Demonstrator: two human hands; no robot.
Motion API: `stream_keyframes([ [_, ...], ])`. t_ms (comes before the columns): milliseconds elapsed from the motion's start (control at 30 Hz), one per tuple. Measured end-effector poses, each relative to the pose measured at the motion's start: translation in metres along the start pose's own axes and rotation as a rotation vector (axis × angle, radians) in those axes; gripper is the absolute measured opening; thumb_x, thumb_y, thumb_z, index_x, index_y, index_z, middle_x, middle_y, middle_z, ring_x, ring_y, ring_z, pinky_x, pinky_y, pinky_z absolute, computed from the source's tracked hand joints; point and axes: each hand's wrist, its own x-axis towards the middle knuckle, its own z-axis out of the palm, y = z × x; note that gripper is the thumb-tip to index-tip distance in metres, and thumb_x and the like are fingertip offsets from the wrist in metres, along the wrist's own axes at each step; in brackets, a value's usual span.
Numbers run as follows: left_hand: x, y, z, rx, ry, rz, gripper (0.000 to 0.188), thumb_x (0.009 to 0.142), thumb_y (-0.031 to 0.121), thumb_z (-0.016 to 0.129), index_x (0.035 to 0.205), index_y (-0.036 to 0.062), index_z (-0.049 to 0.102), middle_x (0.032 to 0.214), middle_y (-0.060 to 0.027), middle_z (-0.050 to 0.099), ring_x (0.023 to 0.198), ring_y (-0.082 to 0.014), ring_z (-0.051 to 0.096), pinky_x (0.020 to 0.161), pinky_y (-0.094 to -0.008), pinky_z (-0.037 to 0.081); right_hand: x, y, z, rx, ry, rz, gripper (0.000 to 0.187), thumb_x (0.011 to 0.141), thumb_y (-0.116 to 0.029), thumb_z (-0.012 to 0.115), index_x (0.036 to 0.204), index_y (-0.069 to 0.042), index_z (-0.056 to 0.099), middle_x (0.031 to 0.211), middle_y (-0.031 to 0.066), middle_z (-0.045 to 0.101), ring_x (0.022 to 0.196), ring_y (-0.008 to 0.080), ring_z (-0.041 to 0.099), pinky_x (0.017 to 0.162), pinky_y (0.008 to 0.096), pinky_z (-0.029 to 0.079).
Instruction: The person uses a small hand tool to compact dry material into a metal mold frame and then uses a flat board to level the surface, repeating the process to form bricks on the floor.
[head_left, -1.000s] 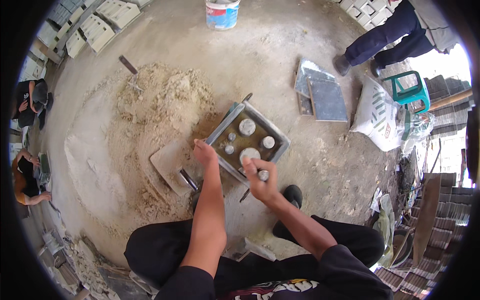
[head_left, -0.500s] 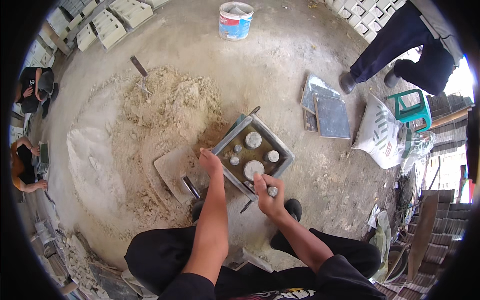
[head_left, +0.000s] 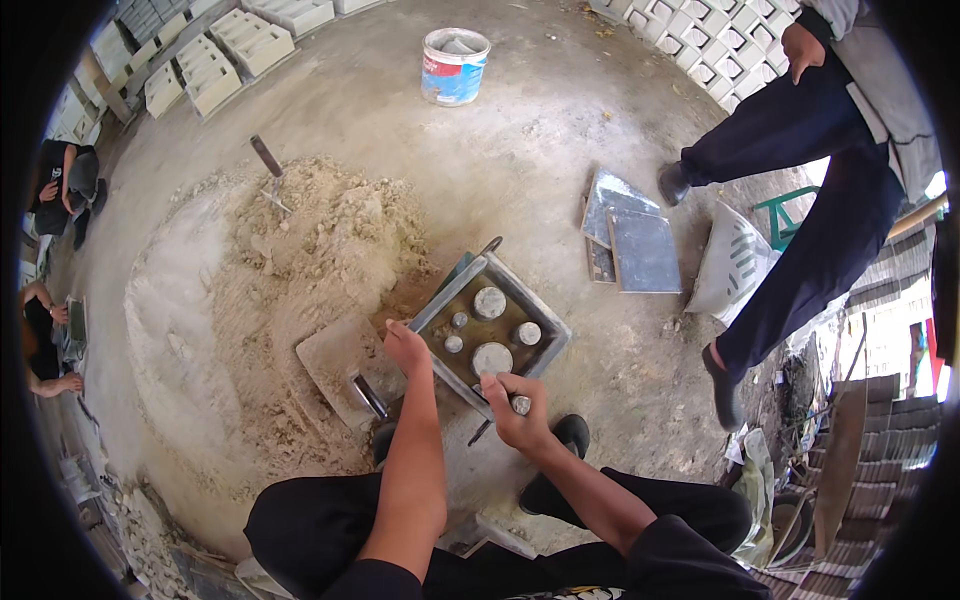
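- A square metal mould tray point(head_left: 553, 330) sits on the concrete floor point(head_left: 540, 150) just ahead of the person's knees, turned like a diamond; inside it are several round grey plugs point(head_left: 490, 302) standing on a dark brown bed, two large and three small.
- At 12 o'clock from the tray, well apart, stands a white-and-blue bucket point(head_left: 455, 68) with grey contents.
- At 3 o'clock lie flat metal plates point(head_left: 640, 250), overlapping, and just past them a white sack point(head_left: 735, 262).
- At 9 to 10 o'clock spreads a sand pile point(head_left: 300, 250) with a trowel point(head_left: 270, 172) stuck upright in its far edge.
- The left hand point(head_left: 408, 347) is curled shut on the tray's rim at its 8 o'clock corner; just beside it, at 8 o'clock, lies a flat grey slab point(head_left: 330, 365).
- The right hand point(head_left: 516, 412) is at the tray's 6 o'clock corner, fingers closed round a small round grey knob point(head_left: 521, 404); whether it is a loose plug or part of the tray is hard to tell.
- Another person's dark trouser legs point(head_left: 800, 230) stand at 2 to 3 o'clock.
- Pale cast blocks point(head_left: 210, 70) are stacked at 11 o'clock.
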Motion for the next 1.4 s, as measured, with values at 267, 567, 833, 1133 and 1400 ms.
stream_keyframes([
  [267,-0.003,0.006,-0.001,-0.039,-0.035,-0.039,0.055,0.099,0.034,0.032,0.087,-0.0102,0.063,0.083,-0.029,0.064,0.082,-0.0471,0.059,0.075,-0.0491,0.043,0.003,-0.018,-0.002,-0.008,0.051,-0.009,0.04,0.094,-0.012,0.057,0.059,0.0,0.042,0.052,0.0001,0.033,0.054,0.0054,0.03,0.044,0.03,0.026],
  [567,0.0,0.01,-0.007,0.016,-0.071,-0.038,0.056,0.098,0.034,0.031,0.086,-0.0084,0.066,0.083,-0.0281,0.065,0.08,-0.046,0.06,0.075,-0.0484,0.045,-0.001,-0.013,-0.005,0.113,0.053,0.09,0.038,0.095,-0.011,0.054,0.061,0.0,0.043,0.055,-0.0039,0.034,0.055,0.0041,0.031,0.046,0.0279,0.024],
  [833,-0.003,0.01,-0.012,0.043,-0.035,-0.028,0.057,0.098,0.033,0.03,0.082,-0.0084,0.066,0.08,-0.0269,0.065,0.078,-0.044,0.061,0.073,-0.048,0.045,-0.014,-0.02,-0.011,0.105,0.058,0.046,0.04,0.092,-0.011,0.057,0.058,-0.001,0.041,0.052,-0.0003,0.036,0.051,0.0056,0.031,0.044,0.0287,0.026],
  [1133,0.0,0.006,-0.007,0.081,-0.011,0.011,0.059,0.098,0.035,0.029,0.08,-0.0072,0.066,0.078,-0.027,0.065,0.077,-0.0448,0.06,0.072,-0.0494,0.045,-0.005,-0.021,-0.026,0.086,-0.112,0.056,0.037,0.089,-0.01,0.057,0.057,-0.002,0.04,0.052,-0.0008,0.032,0.052,0.0061,0.03,0.045,0.0295,0.027],
  [1400,-0.004,0.022,-0.003,0.149,-0.005,0.002,0.058,0.098,0.034,0.029,0.083,-0.0083,0.066,0.081,-0.0287,0.065,0.08,-0.048,0.059,0.074,-0.0502,0.044,0.013,-0.004,-0.044,0.275,-0.196,-0.144,0.048,0.089,-0.031,0.062,0.059,-0.006,0.035,0.062,0.0036,0.044,0.058,0.0123,0.04,0.052,0.0283,0.031],
])
